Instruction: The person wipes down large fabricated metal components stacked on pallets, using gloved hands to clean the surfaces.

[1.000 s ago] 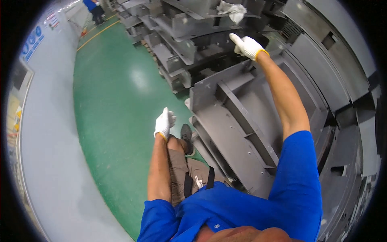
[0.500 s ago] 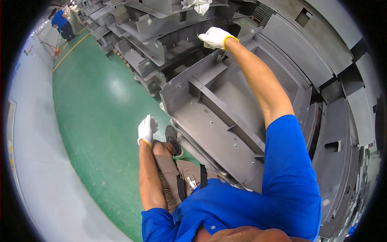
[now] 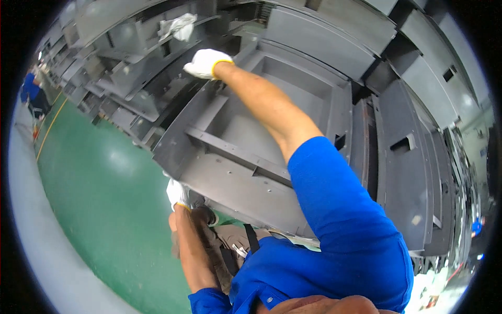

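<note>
A large grey sheet-metal housing (image 3: 214, 167), shaped like a shallow open box with a cross rib and small holes, lies in front of me. My right hand (image 3: 205, 64), in a white knitted glove with a yellow cuff, reaches across it to the far left edge. Its fingers are curled, and what they hold, if anything, is hidden. Low by the near left corner of the housing is my left hand (image 3: 178, 194), gloved the same way. It meets the underside of the rim there, which hides its fingertips.
Stacked grey metal parts (image 3: 125, 68) fill the far left, with a white cloth (image 3: 179, 27) on top. More metal panels (image 3: 402, 172) stand at the right. Green floor (image 3: 115, 209) runs along the left beside a pale wall. A person in blue (image 3: 34, 94) is far off.
My view has swung to the right. My left hand has come from open space to the housing's near left corner. The right hand remains by the far edge.
</note>
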The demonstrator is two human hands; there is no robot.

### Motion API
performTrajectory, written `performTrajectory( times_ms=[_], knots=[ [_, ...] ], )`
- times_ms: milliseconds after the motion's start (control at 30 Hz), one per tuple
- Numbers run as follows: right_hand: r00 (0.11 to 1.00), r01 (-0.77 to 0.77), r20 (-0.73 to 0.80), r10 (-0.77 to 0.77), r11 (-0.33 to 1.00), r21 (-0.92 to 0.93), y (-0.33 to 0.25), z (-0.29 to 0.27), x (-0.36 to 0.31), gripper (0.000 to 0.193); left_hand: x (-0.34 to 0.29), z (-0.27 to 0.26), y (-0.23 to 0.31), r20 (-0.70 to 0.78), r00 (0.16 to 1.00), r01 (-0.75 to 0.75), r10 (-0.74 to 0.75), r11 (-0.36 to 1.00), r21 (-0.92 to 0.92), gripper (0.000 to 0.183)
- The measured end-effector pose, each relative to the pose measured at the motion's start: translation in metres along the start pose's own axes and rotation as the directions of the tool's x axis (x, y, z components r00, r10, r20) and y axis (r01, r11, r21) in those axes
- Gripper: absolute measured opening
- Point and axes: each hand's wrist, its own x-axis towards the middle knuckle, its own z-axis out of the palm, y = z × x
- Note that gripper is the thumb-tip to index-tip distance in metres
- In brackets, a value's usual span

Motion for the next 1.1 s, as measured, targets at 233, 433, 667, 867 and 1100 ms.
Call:
performTrajectory(
  times_ms=[233,433,667,867,1100],
  knots=[
    [0.999,-0.023,-0.036,0.023,1.0,0.015,0.008,-0.003,-0.004,0.054,0.003,0.005,-0.001,0.032,0.986,-0.167,0.164,0.973,0.158,0.031],
    [0.992,-0.124,0.009,0.124,0.992,0.025,0.019,-0.001,-0.011,0.055,-0.016,0.019,0.028,0.093,0.996,0.001,-0.003,1.0,0.024,0.03],
    [0.996,-0.051,0.075,0.05,0.999,0.01,-0.015,0.005,-0.004,0.057,-0.011,-0.008,-0.016,0.065,0.992,0.114,-0.113,0.993,-0.026,0.033],
    [1.0,0.029,0.002,-0.029,1.0,0.011,0.023,0.002,-0.01,0.055,-0.047,0.03,0.049,-0.07,0.994,-0.043,0.086,0.881,0.471,0.022],
    [0.999,-0.019,0.044,0.008,0.963,0.27,0.021,0.028,0.002,0.054,-0.068,0.015,0.06,0.073,0.997,-0.009,-0.035,0.847,0.532,0.036]
  ],
)
